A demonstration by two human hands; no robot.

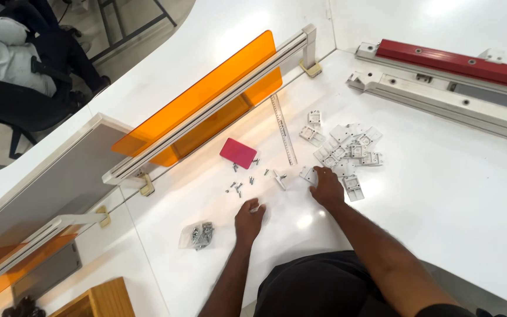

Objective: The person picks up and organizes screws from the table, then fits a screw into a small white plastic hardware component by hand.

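My left hand (pixel 249 219) rests on the white table (pixel 441 194), fingers curled around a small pale part that barely shows at its tip. My right hand (pixel 327 185) lies on a small white plastic bracket (pixel 308 174) at the near edge of a pile of several white brackets (pixel 347 149). Loose small screws (pixel 240 185) are scattered just beyond my left hand. A small white piece (pixel 279 178) lies between the two hands.
A pink flat card (pixel 238 152) lies by the screws, a steel ruler (pixel 283 129) beyond it. A clear bag of screws (pixel 199 235) sits left of my left hand. An orange divider panel (pixel 206 97) runs diagonally; red and grey rails (pixel 447 88) lie far right. A seated person (pixel 13 64) is top left.
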